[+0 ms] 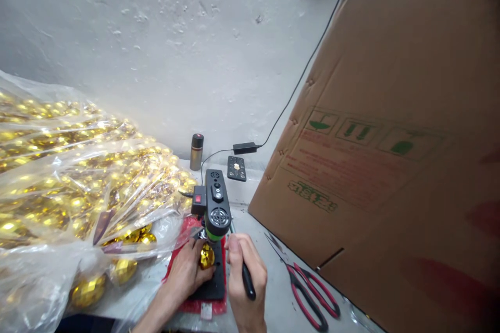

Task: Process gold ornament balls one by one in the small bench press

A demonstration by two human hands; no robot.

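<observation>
A small faceted gold bauble (207, 256) is pinched by the left hand (187, 273) under the black benchtop press (217, 208), presumably for steadiness, while its black lever handle (247, 281) is clenched by the right hand (244, 283), red-handled scissors (308, 291) just right.

gold ornament (206, 256) half covered by the left hand (186, 272), press tip hidden behind its head, cardboard print (344, 166) too blurred to read, scissors (308, 291) handles cut off below

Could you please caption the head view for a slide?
Left hand steadies gold faceted ball under small bench press; right hand grips its lever.
</observation>
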